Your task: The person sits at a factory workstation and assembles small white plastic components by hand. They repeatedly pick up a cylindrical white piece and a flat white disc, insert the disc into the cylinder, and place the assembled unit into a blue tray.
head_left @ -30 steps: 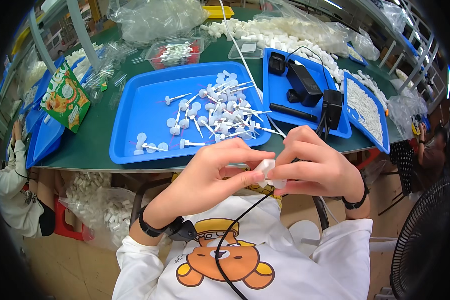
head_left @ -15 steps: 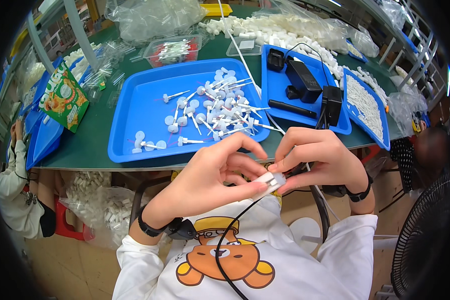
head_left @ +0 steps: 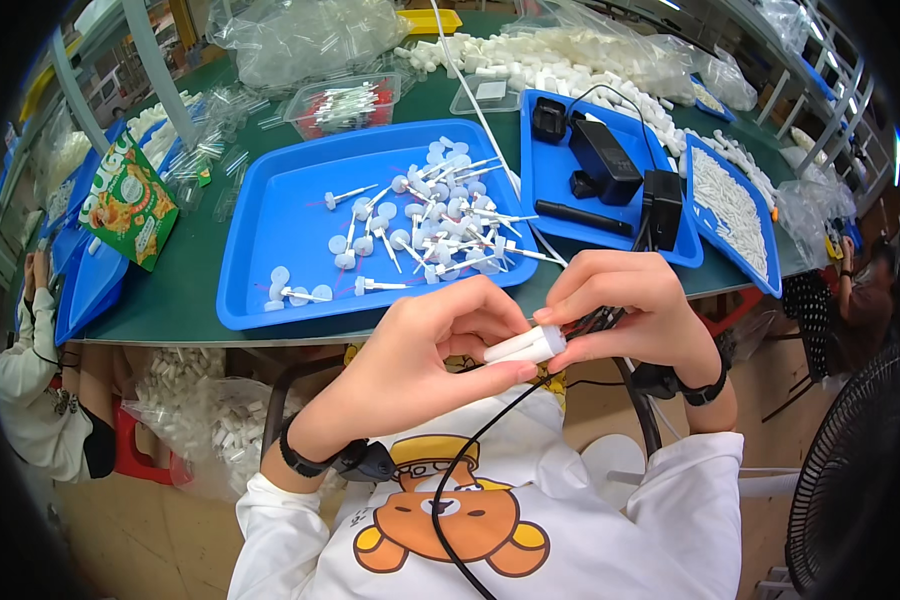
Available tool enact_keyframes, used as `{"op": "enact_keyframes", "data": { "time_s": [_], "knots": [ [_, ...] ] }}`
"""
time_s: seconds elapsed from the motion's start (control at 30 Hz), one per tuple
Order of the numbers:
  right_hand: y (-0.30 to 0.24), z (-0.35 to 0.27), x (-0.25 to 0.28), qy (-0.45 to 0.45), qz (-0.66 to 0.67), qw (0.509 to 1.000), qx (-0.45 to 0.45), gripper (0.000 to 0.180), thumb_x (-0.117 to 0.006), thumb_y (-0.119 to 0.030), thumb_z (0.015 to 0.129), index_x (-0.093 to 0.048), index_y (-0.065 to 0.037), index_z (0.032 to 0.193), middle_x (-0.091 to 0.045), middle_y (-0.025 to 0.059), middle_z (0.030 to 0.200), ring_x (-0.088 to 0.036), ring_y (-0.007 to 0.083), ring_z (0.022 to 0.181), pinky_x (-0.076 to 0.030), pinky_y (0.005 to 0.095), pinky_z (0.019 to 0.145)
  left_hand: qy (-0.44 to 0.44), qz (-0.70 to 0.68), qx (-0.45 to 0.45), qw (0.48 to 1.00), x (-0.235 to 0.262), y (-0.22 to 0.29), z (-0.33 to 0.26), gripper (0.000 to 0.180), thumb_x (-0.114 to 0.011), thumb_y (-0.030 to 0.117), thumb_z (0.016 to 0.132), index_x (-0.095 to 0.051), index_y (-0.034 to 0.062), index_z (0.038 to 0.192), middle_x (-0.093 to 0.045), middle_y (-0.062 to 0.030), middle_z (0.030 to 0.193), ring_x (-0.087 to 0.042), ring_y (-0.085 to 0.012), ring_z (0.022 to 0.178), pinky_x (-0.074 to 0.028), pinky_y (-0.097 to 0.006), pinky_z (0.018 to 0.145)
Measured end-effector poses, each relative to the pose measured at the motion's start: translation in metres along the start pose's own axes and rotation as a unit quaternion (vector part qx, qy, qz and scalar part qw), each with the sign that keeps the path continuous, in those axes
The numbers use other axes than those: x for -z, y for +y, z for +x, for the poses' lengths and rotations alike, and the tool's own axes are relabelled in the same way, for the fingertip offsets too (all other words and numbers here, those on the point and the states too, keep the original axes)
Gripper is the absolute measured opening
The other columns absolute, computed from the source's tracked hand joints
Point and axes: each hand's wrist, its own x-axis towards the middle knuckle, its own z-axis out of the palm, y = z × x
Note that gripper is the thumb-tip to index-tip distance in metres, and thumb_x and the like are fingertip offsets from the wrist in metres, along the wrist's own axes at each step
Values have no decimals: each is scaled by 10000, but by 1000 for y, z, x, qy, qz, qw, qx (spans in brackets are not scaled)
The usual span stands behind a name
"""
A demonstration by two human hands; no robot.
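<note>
Between my two hands, above my lap and just off the table's near edge, is a small white plastic part with a long body and a round end. My left hand pinches the body between thumb and fingers. At the round end, the thumb and fingertips of my right hand grip the same part. Beyond my hands is a large blue tray. It holds a heap of thin white stick pieces with round translucent discs.
To the right, a blue tray holds black electronic devices and cables; another holds small white pieces. White parts and plastic bags cover the back. A black fan stands at right. Another person's arm shows at far left.
The white part has turned in my fingers, so its long side and round end now show. Both hands have shifted slightly but keep their grip.
</note>
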Motion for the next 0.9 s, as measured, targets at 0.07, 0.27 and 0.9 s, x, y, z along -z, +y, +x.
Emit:
{"op": "enact_keyframes", "data": {
  "time_s": [0.07, 0.27, 0.9],
  "knots": [
    [1, -2, -3, 15, 5, 1000, 2, 307, -798, -105, 611, -652, -8, 863, -619, 84, 799, -600, 183, 719, -473, 256, 602, -8, -21, 7, 1000, 1, 1, 1, 244, -669, -14, 762, -530, -27, 962, -590, -82, 952, -585, -136, 920, -486, -260, 806],
    [0, -10, -19, 82, -12, 997, 1, 346, -818, -120, 591, -629, -3, 856, -623, 86, 811, -601, 187, 731, -475, 264, 624, -4, -17, -10, 1000, 2, 2, -1, 207, -636, -6, 793, -554, -46, 978, -597, -92, 957, -584, -140, 921, -482, -262, 817],
    [4, -30, -33, 82, 170, 980, -71, 343, -762, -9, 647, -640, -22, 968, -581, 68, 881, -540, 157, 807, -430, 259, 706, -44, -23, 62, 997, 1, -3, 3, 196, -651, 21, 786, -618, -50, 967, -617, -81, 934, -584, -138, 885, -468, -260, 796]
  ]
}}
